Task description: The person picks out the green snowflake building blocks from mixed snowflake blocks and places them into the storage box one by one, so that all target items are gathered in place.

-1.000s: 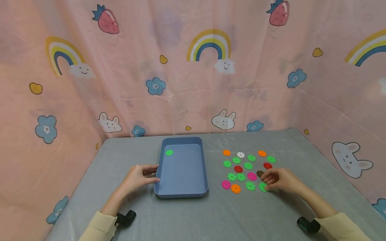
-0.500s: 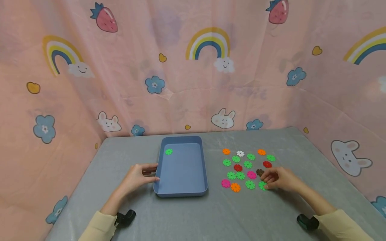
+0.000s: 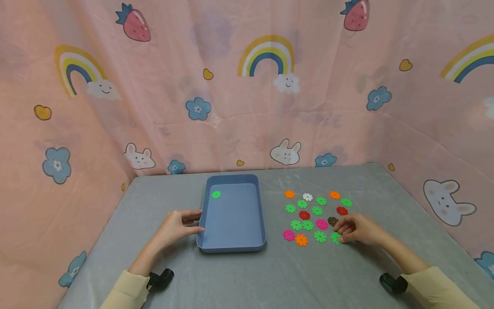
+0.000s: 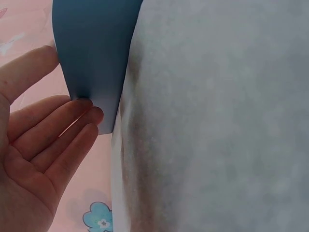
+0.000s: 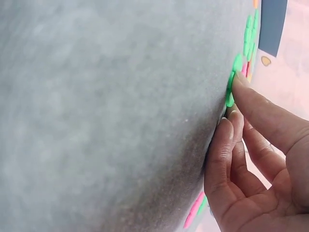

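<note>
Apparently for steadiness, my left hand (image 3: 179,225), thumb spread wide, touches the tray (image 3: 233,248).
My right hand (image 3: 358,229) touches a green disc (image 3: 335,237); whether it's pinched, I can't tell.

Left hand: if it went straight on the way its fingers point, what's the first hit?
The blue tray, on its side wall. The left hand looks already in contact there, so I'd expect no free travel, though exact fingertip contact is hard to confirm.
</note>
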The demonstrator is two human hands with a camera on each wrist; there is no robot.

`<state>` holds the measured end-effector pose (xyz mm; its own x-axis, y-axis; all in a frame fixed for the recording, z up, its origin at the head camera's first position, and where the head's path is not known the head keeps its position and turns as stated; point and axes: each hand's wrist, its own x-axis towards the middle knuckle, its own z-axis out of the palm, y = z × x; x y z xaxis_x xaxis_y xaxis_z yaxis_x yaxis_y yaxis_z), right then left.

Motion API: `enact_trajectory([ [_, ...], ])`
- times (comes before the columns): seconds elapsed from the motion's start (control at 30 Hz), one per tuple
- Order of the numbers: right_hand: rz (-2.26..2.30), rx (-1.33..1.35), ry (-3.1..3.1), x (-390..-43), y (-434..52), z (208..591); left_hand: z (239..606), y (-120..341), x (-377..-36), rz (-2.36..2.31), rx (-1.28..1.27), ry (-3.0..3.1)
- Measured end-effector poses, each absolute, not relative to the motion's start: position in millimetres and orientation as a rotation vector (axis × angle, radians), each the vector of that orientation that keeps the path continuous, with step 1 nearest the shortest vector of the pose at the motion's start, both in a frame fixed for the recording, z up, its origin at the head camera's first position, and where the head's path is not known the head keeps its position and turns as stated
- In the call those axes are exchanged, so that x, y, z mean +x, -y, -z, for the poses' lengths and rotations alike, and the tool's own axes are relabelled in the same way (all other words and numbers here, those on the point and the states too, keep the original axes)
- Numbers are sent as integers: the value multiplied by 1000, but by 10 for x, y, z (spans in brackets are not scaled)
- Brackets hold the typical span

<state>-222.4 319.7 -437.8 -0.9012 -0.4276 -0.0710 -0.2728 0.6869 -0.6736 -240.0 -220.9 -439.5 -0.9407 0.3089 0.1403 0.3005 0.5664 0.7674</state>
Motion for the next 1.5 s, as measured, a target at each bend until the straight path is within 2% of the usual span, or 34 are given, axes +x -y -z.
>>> enact_trajectory([
  [1.07,1095,-592,-2609,-2262,-3254,4391,4368,2199,-2382,-1361,505,-2765],
  [1.5,1097,-563,-2621,-2475,-3155,4048,4388,2204,-2402,-1348,518,-2778],
])
